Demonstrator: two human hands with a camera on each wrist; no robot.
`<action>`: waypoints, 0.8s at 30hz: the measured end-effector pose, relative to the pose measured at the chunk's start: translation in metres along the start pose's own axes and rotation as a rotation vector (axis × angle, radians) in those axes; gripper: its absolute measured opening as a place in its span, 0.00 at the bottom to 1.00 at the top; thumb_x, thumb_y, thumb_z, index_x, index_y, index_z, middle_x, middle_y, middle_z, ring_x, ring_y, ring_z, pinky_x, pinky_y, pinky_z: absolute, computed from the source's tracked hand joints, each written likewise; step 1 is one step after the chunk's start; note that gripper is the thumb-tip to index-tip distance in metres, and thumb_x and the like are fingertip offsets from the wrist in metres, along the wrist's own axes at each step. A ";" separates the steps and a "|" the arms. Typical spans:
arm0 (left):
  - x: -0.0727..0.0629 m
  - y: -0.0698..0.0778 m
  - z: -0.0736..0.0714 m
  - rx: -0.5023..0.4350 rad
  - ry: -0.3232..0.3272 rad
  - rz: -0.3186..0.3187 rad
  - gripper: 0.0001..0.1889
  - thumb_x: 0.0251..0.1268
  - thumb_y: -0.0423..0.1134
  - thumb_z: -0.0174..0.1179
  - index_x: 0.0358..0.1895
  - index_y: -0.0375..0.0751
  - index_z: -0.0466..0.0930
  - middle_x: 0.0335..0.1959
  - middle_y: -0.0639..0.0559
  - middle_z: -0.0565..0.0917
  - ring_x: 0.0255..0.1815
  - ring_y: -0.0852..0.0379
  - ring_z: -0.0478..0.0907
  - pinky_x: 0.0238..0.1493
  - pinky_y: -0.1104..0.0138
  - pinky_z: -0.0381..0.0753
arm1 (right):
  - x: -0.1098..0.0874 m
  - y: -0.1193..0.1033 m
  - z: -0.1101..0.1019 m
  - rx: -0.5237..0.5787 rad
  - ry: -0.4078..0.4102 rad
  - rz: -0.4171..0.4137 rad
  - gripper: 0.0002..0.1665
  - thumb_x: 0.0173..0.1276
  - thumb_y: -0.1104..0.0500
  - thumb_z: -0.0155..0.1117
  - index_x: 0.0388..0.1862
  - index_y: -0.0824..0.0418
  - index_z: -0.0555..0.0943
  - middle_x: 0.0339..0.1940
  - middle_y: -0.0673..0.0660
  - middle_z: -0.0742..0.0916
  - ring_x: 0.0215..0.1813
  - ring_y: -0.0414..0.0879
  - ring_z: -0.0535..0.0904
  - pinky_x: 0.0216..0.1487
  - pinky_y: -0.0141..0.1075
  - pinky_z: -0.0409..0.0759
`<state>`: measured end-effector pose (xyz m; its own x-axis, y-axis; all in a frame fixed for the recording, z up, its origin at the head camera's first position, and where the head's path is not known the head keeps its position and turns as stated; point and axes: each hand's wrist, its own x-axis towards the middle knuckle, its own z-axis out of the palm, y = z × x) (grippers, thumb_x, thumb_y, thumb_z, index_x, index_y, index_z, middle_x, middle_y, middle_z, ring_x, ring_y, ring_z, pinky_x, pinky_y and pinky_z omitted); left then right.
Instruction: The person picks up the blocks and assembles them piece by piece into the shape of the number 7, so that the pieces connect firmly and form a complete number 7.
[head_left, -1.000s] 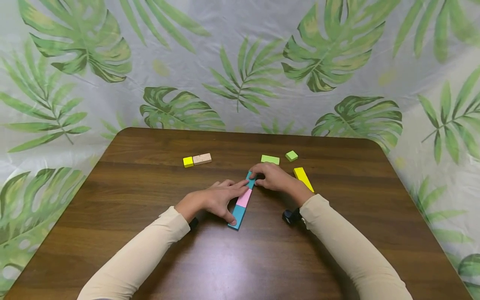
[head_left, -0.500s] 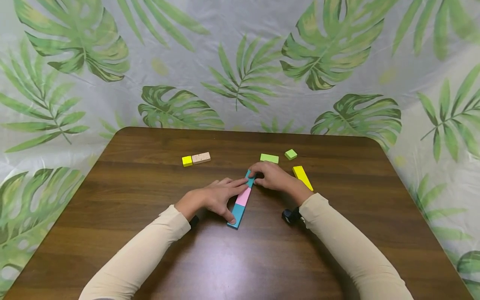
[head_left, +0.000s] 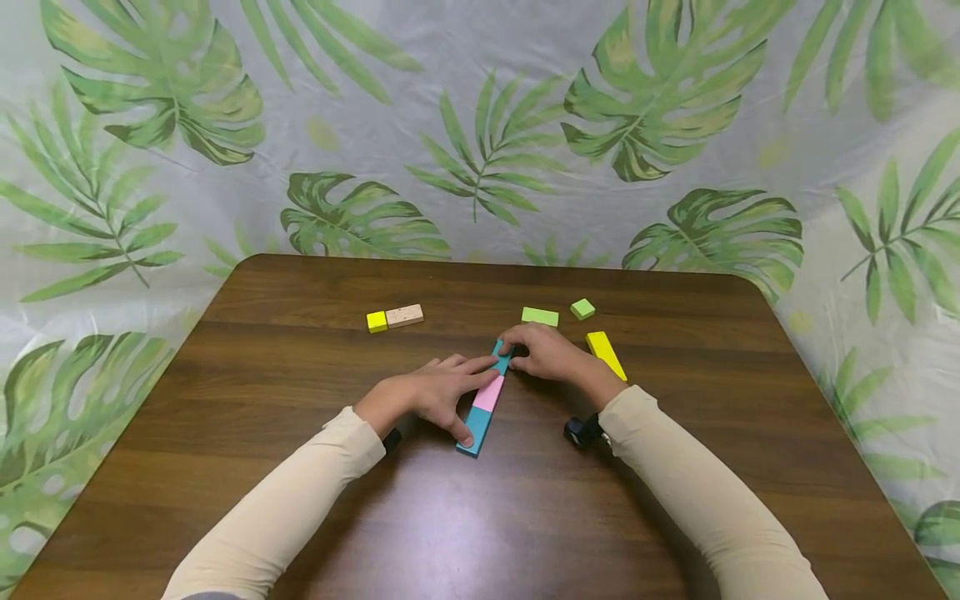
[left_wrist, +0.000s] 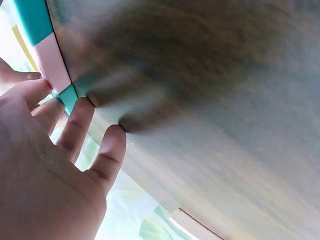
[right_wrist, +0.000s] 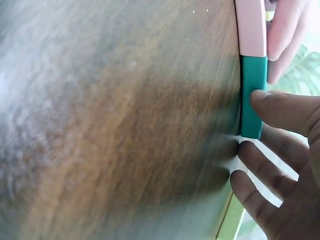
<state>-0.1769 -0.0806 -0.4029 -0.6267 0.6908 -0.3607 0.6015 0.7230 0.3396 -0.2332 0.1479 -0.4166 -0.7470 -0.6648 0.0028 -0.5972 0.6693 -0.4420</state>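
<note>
Three flat blocks lie end to end in a slanting row on the table: a near teal block (head_left: 477, 423), a pink block (head_left: 487, 395) and a far teal block (right_wrist: 254, 75). My left hand (head_left: 437, 396) spans the row from its left side. Its thumb touches the near block, and its extended fingers reach to the far block; the other fingertips touch the tabletop in the left wrist view. At the far end, my right hand (head_left: 553, 354) pinches the far teal block, its thumb on the side. Fingers partly cover that block in the head view.
On the wooden table (head_left: 525, 525), a yellow cube (head_left: 377, 322) touches a plain wood block (head_left: 405, 315) at the back left. A green block (head_left: 540, 316), a smaller green block (head_left: 582, 309) and a long yellow block (head_left: 606, 356) lie around my right hand. Leaf-patterned cloth hangs behind.
</note>
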 end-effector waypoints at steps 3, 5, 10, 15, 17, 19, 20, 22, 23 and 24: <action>0.000 -0.001 0.001 -0.007 0.001 0.004 0.56 0.53 0.60 0.70 0.81 0.56 0.44 0.84 0.60 0.42 0.80 0.52 0.51 0.76 0.48 0.56 | 0.000 0.001 0.001 0.002 0.001 -0.002 0.08 0.67 0.64 0.66 0.45 0.59 0.86 0.52 0.57 0.88 0.56 0.53 0.83 0.61 0.49 0.79; 0.000 -0.002 0.002 -0.004 0.002 0.008 0.56 0.53 0.61 0.70 0.81 0.57 0.44 0.84 0.61 0.42 0.80 0.52 0.51 0.76 0.48 0.56 | 0.000 0.001 0.002 0.004 0.006 -0.009 0.08 0.67 0.64 0.67 0.44 0.59 0.86 0.51 0.57 0.88 0.56 0.53 0.83 0.61 0.49 0.79; 0.000 -0.003 0.003 -0.002 0.000 0.006 0.56 0.52 0.62 0.70 0.81 0.57 0.44 0.84 0.61 0.40 0.80 0.52 0.50 0.76 0.49 0.56 | 0.000 0.001 0.003 0.010 0.013 -0.011 0.07 0.66 0.64 0.67 0.43 0.59 0.86 0.50 0.57 0.89 0.54 0.53 0.84 0.59 0.49 0.80; 0.000 0.001 0.000 0.013 -0.023 0.002 0.58 0.53 0.62 0.70 0.81 0.55 0.42 0.84 0.59 0.38 0.80 0.51 0.49 0.75 0.49 0.57 | 0.001 0.001 0.003 0.012 0.007 0.010 0.07 0.66 0.63 0.68 0.43 0.58 0.87 0.50 0.56 0.89 0.54 0.52 0.84 0.60 0.48 0.80; 0.000 0.002 -0.002 0.025 -0.033 -0.004 0.57 0.53 0.62 0.69 0.81 0.56 0.42 0.84 0.59 0.37 0.80 0.52 0.49 0.75 0.50 0.58 | 0.001 0.002 0.003 0.014 0.004 0.009 0.07 0.66 0.63 0.67 0.43 0.58 0.87 0.51 0.56 0.89 0.54 0.52 0.84 0.60 0.48 0.80; 0.000 0.003 -0.003 0.030 -0.036 -0.009 0.57 0.53 0.63 0.69 0.81 0.57 0.42 0.84 0.59 0.36 0.80 0.52 0.49 0.75 0.51 0.57 | 0.001 0.003 0.002 0.024 0.002 0.011 0.08 0.66 0.63 0.67 0.43 0.58 0.86 0.52 0.56 0.88 0.55 0.53 0.83 0.60 0.48 0.80; 0.000 0.003 -0.003 0.033 -0.035 -0.011 0.57 0.53 0.63 0.69 0.81 0.58 0.43 0.84 0.59 0.35 0.80 0.52 0.49 0.75 0.51 0.58 | 0.001 0.003 0.002 0.031 0.001 0.012 0.08 0.66 0.63 0.67 0.44 0.58 0.86 0.52 0.57 0.88 0.55 0.53 0.83 0.60 0.49 0.80; 0.000 0.003 -0.003 0.038 -0.031 -0.013 0.56 0.52 0.63 0.70 0.81 0.58 0.44 0.84 0.60 0.35 0.80 0.53 0.49 0.75 0.51 0.58 | 0.000 0.005 0.002 0.044 -0.001 0.011 0.08 0.67 0.63 0.67 0.44 0.58 0.86 0.53 0.57 0.88 0.56 0.53 0.83 0.61 0.49 0.79; 0.000 0.002 -0.003 0.035 -0.027 -0.012 0.56 0.52 0.63 0.70 0.81 0.59 0.44 0.84 0.60 0.36 0.80 0.53 0.49 0.75 0.51 0.57 | 0.000 0.006 0.002 0.052 -0.003 0.010 0.08 0.67 0.63 0.67 0.44 0.58 0.86 0.53 0.57 0.88 0.56 0.53 0.82 0.62 0.49 0.79; 0.000 0.002 -0.003 0.036 -0.025 -0.012 0.56 0.52 0.63 0.70 0.81 0.59 0.44 0.84 0.60 0.36 0.80 0.53 0.50 0.75 0.51 0.57 | 0.000 0.007 0.002 0.057 -0.006 0.008 0.09 0.66 0.63 0.67 0.45 0.58 0.86 0.54 0.57 0.87 0.57 0.53 0.82 0.62 0.49 0.79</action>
<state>-0.1770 -0.0788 -0.3998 -0.6217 0.6816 -0.3858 0.6118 0.7302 0.3043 -0.2364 0.1520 -0.4212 -0.7501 -0.6613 -0.0063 -0.5731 0.6548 -0.4928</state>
